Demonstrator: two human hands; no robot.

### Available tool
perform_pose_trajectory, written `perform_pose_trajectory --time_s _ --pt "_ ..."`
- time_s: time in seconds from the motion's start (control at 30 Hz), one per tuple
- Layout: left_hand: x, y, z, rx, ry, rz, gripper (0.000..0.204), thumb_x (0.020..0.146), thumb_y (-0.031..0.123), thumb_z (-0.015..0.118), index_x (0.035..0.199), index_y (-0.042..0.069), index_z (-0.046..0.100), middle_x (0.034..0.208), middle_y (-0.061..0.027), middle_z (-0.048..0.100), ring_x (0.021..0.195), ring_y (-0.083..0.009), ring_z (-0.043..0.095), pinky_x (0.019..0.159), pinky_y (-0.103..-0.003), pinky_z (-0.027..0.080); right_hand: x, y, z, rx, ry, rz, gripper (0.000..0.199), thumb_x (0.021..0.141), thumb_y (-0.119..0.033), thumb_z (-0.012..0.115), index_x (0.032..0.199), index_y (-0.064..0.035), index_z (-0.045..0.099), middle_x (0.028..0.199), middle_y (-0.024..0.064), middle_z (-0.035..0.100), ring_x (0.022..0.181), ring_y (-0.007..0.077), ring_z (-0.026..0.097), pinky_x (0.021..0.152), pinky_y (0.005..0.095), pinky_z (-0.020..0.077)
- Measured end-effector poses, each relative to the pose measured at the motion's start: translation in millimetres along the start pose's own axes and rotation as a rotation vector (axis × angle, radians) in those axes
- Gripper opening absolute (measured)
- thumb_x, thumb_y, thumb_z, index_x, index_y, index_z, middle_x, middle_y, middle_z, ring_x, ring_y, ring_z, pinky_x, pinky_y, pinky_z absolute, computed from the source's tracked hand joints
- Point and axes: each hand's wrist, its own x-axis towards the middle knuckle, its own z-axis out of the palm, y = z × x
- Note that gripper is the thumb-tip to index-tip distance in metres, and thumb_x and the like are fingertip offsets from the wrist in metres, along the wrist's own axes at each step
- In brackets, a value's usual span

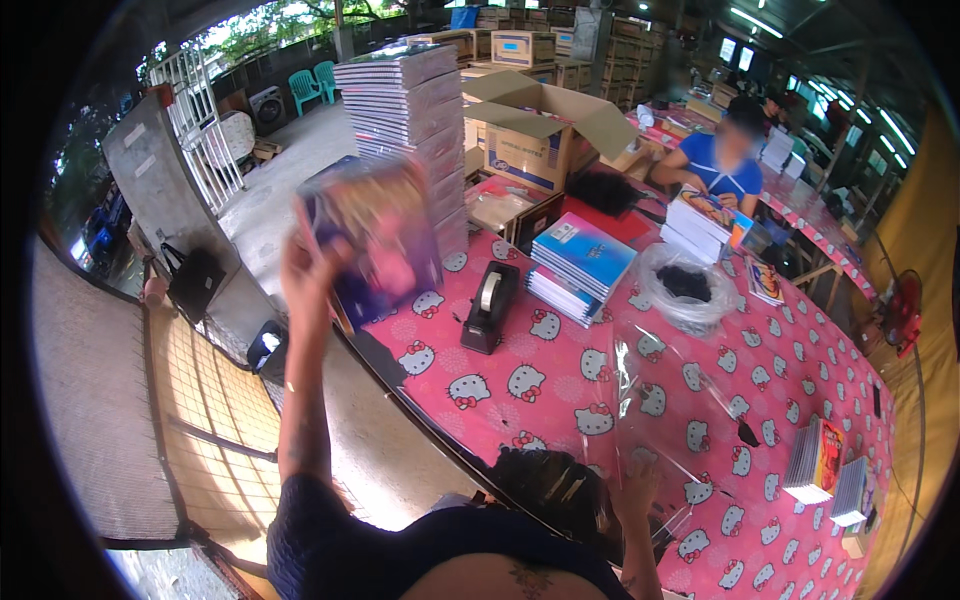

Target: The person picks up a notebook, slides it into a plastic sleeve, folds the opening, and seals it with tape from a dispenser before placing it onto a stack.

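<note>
My left hand is closed on the left edge of a notebook with a purple and pink picture cover. Motion smears the cover, which is raised beside a tall stack of notebooks. Near the table's front edge, my right hand has its fingers closed on a clear plastic bag. The bag's glare partly covers those fingers. A black tape dispenser stands between my two hands, farther back. Behind it and to the right lies a stack of blue-covered notebooks.
Pink patterned cloth covers the table. An open cardboard box stands at the back. A plastic-lined tub sits right of the blue stack. Across the table, a person in blue handles books. More book stacks lie at right.
</note>
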Motion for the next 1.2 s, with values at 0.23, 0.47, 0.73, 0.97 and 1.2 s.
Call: perform_pose_trajectory --time_s 0.23,0.47,0.73,0.97,1.2 --pt "198 -124 -83 0.361 0.163 -0.374 0.087 0.077 0.062 0.074 0.129 -0.005 0.056 0.112 -0.014 0.064 0.103 -0.021 0.058 0.089 -0.034 0.043 -4 -59 18 0.119 -0.106 -0.065 0.062 0.084 -0.043 0.067 0.134 -0.0106 0.052 0.139 0.0227 0.043 0.129 0.0453 0.041 0.105 0.0587 0.033" --pt "140 -134 47 0.586 0.348 0.355 0.051 0.091 0.034 0.061 0.124 -0.006 0.059 0.112 -0.0222 0.064 0.104 -0.0339 0.06 0.092 -0.042 0.046 -6 -98 24 0.128 -0.104 0.029 0.063 0.084 -0.046 0.068 0.134 -0.0105 0.052 0.141 0.023 0.041 0.13 0.0449 0.041 0.104 0.0622 0.0313" --pt "22 -295 292 0.374 -0.761 -0.573 0.071 0.08 0.054 0.072 0.127 0.001 0.061 0.117 -0.0179 0.065 0.098 -0.0305 0.067 0.086 -0.043 0.053 1 -117 18 0.15 -0.011 0.183 0.052 0.089 -0.037 0.063 0.131 -0.0085 0.054 0.141 0.0241 0.043 0.127 0.0457 0.042 0.101 0.0613 0.0347" --pt "35 -301 318 0.284 -0.883 -0.799 0.077 0.069 0.051 0.081 0.123 0.0 0.06 0.104 -0.0128 0.063 0.083 -0.0244 0.063 0.072 -0.048 0.053 4 -58 20 0.026 0.119 0.602 0.06 0.081 -0.026 0.071 0.135 -0.0095 0.052 0.142 0.0185 0.044 0.129 0.0409 0.043 0.1 0.059 0.0373" --pt "-1 -205 374 0.158 -0.775 -0.028 0.064 0.071 0.026 0.081 0.126 0.001 0.06 0.115 -0.0179 0.065 0.105 -0.0278 0.064 0.091 -0.036 0.05 4 -51 16 0.018 0.05 0.535 0.07 0.073 -0.034 0.076 0.135 -0.0118 0.052 0.143 0.0159 0.042 0.132 0.0387 0.039 0.103 0.0557 0.0349"
